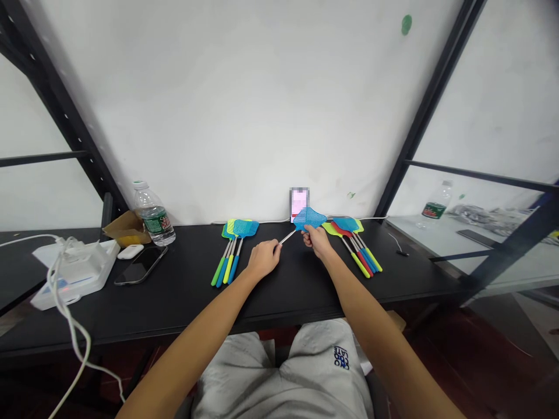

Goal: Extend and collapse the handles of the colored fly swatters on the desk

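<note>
Black surface (pixel 174 308). Left end: white power strip (pixel 81 279), earbud case (pixel 130 252), dark phone (pixel 141 265), water bottle (pixel 159 224). Farther right: two fanned groups of flyswatters (pixel 231 250).

A white wall (pixel 244 105) stands along the far edge of the black bench (pixel 174 314), between dark metal frames (pixel 65 110); the floor (pixel 480 355) is dark red.

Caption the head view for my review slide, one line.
Two bare hands hold a blue fly swatter, the left hand on its shaft, the right hand at its head.
</note>
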`<state>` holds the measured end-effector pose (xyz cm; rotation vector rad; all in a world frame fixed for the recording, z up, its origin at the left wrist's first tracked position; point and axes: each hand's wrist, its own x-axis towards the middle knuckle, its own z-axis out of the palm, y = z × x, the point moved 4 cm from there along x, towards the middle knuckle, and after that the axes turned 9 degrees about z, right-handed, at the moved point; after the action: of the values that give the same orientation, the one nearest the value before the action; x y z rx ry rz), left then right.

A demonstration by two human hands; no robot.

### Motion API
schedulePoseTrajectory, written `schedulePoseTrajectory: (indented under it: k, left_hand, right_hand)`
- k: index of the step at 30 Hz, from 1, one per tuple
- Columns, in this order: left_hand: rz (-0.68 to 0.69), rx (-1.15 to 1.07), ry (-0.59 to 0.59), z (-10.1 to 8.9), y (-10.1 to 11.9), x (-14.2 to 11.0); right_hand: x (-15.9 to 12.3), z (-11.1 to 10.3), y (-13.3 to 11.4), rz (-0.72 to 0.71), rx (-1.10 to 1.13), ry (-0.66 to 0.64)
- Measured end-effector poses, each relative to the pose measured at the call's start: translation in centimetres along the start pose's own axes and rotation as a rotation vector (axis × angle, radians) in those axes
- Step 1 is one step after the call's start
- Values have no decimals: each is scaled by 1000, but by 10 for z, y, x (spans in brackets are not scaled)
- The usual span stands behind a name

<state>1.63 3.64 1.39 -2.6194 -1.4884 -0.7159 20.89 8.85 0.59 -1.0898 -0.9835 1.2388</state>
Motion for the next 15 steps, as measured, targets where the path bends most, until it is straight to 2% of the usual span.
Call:
schedulePoseTrajectory:
  k: [4,10,15]
  left_hand:
    - [-3,-21,24,0,5,2]
    - [-6,-1,31,-5,10,3]
    - [21,51,46,-8,12,4]
  right_hand:
    - [-1,11,6,-19,-105,-18]
    - [-2,17,6,-56,-40,-38]
    - [-7,25,10,-80,-145,-25]
